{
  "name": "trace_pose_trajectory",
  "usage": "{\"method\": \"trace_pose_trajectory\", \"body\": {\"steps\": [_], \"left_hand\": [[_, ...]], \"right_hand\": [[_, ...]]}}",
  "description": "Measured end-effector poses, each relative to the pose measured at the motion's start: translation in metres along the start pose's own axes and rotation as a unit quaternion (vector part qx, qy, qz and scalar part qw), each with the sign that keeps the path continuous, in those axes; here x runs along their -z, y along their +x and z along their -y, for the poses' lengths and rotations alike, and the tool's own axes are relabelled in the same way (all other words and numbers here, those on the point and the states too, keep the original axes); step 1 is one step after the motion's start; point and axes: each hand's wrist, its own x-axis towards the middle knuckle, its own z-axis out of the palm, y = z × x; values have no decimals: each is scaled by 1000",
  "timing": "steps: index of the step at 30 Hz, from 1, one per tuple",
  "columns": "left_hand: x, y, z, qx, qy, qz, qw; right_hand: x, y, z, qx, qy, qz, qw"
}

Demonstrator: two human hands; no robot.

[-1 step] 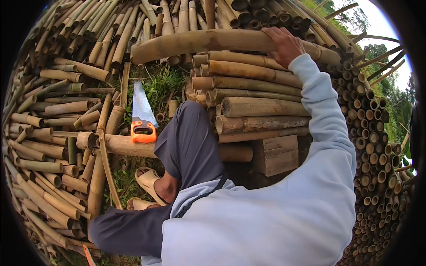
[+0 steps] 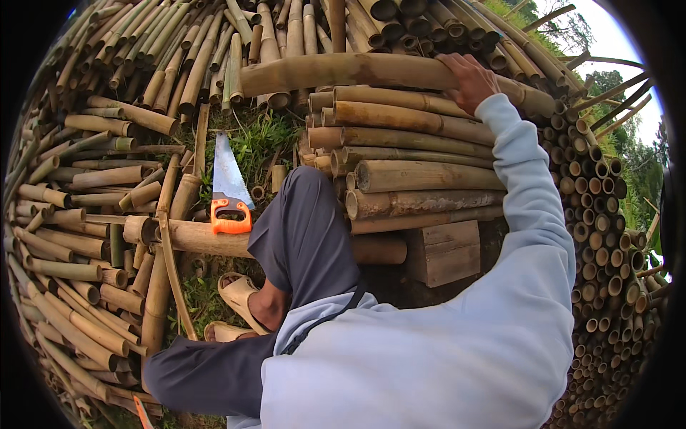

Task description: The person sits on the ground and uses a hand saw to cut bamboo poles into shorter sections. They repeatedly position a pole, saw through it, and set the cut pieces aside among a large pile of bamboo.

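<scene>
My right hand [image 2: 471, 82] is closed over the upper side of a thick bamboo pole [image 2: 343, 71], its fingers wrapped round it right of the middle. The pole lies crosswise along the far side of a stack of bamboo poles [image 2: 421, 174], and its left end juts out past them. My left hand is out of view. In front of my knee a hand saw [image 2: 230, 186] with an orange handle rests against a lying bamboo log [image 2: 193, 237], blade pointing away from me.
Cut bamboo heaps [image 2: 93, 243] spread along the left, with more poles [image 2: 207, 53] at the far side. A tall stack of pole ends [image 2: 600, 264] stands at the right. A wooden block [image 2: 443, 252] sits beside the near stack. Part of another orange-handled tool [image 2: 143, 412] shows at lower left.
My right hand and the bamboo pole have shifted to the right and slightly nearer. The saw and the stacked poles stay where they were.
</scene>
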Motion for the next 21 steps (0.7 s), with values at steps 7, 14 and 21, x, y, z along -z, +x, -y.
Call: {"method": "trace_pose_trajectory", "body": {"steps": [7, 14, 21], "left_hand": [[20, 6, -8, 3, 13, 23, 1000], [33, 2, -10, 9, 25, 38, 999], [40, -2, -7, 15, 24, 58, 998]], "right_hand": [[-41, -41, -127, -150, -52, 129, 979], [-96, -48, -148, -179, -56, 169, 968], [-164, -58, -121, -182, 55, 136, 972]]}}
